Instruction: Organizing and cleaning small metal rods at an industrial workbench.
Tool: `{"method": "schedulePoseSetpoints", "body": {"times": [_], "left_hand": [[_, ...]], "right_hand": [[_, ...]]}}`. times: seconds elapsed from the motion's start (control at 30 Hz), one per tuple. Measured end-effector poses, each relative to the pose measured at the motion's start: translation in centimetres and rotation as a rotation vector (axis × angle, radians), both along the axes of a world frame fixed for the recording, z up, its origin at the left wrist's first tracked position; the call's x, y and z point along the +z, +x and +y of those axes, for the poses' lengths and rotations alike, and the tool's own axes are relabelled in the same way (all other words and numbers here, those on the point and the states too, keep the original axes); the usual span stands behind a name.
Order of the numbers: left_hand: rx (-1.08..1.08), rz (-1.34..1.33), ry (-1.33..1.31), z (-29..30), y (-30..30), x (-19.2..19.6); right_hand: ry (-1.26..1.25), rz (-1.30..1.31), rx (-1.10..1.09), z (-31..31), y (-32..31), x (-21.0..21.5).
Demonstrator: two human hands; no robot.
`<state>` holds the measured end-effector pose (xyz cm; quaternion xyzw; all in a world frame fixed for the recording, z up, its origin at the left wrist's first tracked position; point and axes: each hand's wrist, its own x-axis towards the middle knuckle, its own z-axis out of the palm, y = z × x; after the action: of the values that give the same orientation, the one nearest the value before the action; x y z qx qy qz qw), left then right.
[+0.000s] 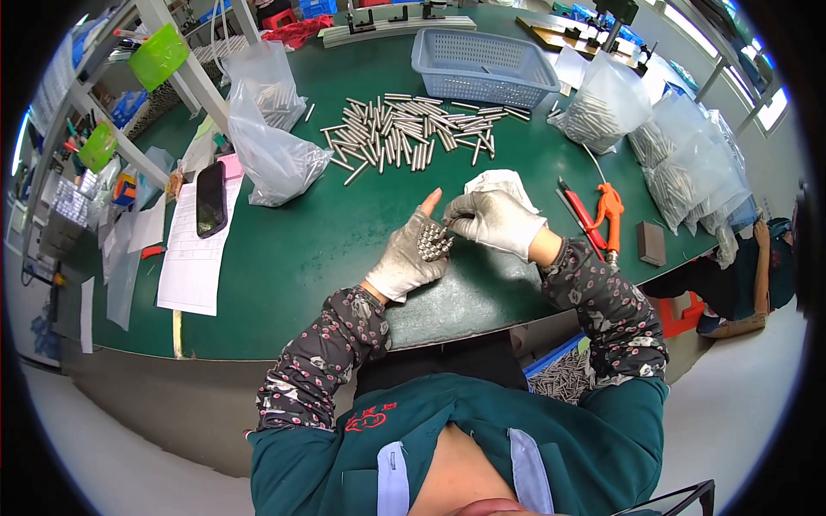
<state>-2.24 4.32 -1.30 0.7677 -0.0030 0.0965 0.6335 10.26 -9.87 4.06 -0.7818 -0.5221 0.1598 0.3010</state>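
Head view, left hand (402, 263), clutched pins (434, 242)

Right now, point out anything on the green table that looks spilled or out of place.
One small oddity: a single metal pin lies beside the farther left-hand plastic bag, apart from the loose pile of pins. Nothing else stands out.

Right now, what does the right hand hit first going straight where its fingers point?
Likely the bundle of metal pins in the left hand, close by the right hand's fingertips; depth is unclear, they may already touch.
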Motion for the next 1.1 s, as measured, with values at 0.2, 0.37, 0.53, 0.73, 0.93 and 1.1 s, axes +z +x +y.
{"method": "schedulePoseSetpoints", "body": {"times": [0.2, 0.37, 0.53, 0.73, 0.93, 1.1], "left_hand": [[-0.011, 0.061, -0.069, -0.3, 0.0, 0.6], [-0.011, 0.043, -0.043, -0.1, 0.0, 0.2], [-0.002, 0.068, 0.005, -0.1, 0.0, 0.4], [-0.001, 0.058, -0.013, -0.1, 0.0, 0.3], [0.017, 0.043, -0.005, -0.2, -0.2, 0.5], [-0.002, 0.070, -0.062, -0.3, -0.2, 0.9]], "right_hand": [[0.014, 0.057, 0.027, 0.2, -0.1, -0.4], [-0.014, 0.355, -0.042, -0.1, -0.6, -0.6], [0.129, 0.885, -0.206, -0.7, -1.3, -1.6], [0.099, 0.858, -0.214, -0.7, -1.5, -1.3], [0.129, 0.075, -0.130, 0.1, -2.0, -1.3], [0.202, 0.173, -0.157, 0.4, -0.7, 1.6]]}}
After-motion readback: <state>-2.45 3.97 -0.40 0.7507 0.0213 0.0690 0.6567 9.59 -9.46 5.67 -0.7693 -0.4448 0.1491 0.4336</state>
